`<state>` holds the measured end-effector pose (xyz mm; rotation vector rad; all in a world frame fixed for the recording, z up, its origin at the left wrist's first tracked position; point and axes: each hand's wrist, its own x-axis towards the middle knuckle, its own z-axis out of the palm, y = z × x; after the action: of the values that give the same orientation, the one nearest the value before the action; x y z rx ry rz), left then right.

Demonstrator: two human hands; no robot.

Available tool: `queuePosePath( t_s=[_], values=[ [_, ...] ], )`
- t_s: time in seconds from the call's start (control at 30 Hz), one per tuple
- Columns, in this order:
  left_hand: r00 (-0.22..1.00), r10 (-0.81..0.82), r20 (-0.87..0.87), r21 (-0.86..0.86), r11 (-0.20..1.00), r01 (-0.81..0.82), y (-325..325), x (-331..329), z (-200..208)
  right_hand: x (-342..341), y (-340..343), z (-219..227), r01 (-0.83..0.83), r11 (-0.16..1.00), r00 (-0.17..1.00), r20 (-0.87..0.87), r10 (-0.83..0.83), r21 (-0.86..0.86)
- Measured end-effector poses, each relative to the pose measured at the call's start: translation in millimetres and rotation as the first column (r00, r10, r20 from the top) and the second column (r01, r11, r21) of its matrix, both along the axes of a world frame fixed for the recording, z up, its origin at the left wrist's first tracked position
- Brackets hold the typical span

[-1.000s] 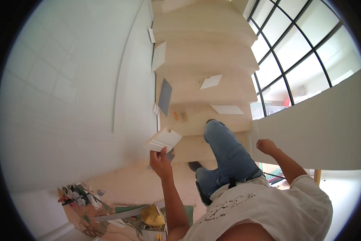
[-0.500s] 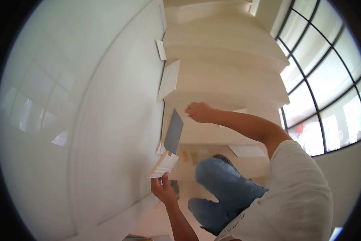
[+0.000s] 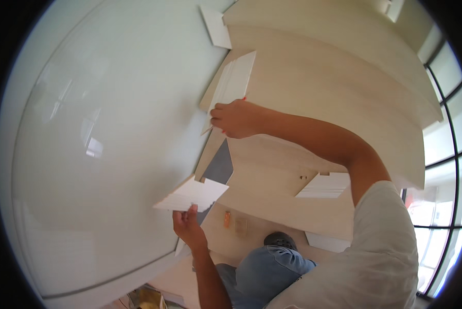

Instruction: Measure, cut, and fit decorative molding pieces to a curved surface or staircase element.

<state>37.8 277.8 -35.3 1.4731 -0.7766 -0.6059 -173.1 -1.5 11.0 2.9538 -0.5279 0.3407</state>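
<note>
My left hand [image 3: 190, 226] pinches a white moulded trim board [image 3: 192, 194] with slanted ends and a small notch, thumb on its near face. The board is held near the glossy pale wall [image 3: 102, 170], in front of a grey slanted panel [image 3: 221, 160]. My right hand [image 3: 237, 118] is closed at the lower end of another white grooved trim board [image 3: 238, 74], which leans along the wall at a stair step. Small red ends stick out on two sides of this fist, seemingly of one thin stick-like object. Its middle is hidden by the fingers.
Beige stair steps [image 3: 318, 77] climb away from me. A further white trim piece [image 3: 216, 28] stands higher along the wall. One more white grooved piece [image 3: 323, 185] lies on a step at right. An orange object [image 3: 227, 219] lies lower down. A dark-framed window [image 3: 447, 139] borders the right.
My view has shifted and turned. My right hand has moved left to the upper trim board by the wall. The board in my left hand has swung toward level, in front of the grey panel.
</note>
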Motion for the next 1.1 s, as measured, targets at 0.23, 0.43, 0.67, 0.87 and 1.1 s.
queuePosePath(
  t_s=[0.23,0.43,0.67,0.87,1.1],
  values=[
    [0.995,0.004,0.099,-0.041,0.999,0.000,-107.2,-8.0,-7.6,-45.4,-22.4,-14.5,-0.167,0.986,0.972,0.169,0.163,0.007],
    [0.931,0.048,0.361,-0.067,0.997,-0.025,-178.8,-10.0,-23.1,-52.1,-22.6,-18.2,-0.147,0.988,0.983,0.116,0.141,0.042],
    [0.908,0.157,0.389,-0.065,0.988,-0.144,-219.9,-25.2,-53.4,-49.9,-24.5,-31.2,-0.168,0.984,0.966,0.210,0.153,0.057],
    [0.863,0.135,0.487,-0.027,0.990,-0.139,-226.2,-34.0,-51.6,-51.3,-31.4,-33.2,-0.157,0.984,0.967,0.217,0.137,0.081],
    [0.895,0.223,0.386,-0.131,0.974,-0.186,-240.6,-33.2,-63.2,-46.3,-33.4,-35.6,-0.165,0.982,0.952,0.275,0.134,0.094]
  ],
)
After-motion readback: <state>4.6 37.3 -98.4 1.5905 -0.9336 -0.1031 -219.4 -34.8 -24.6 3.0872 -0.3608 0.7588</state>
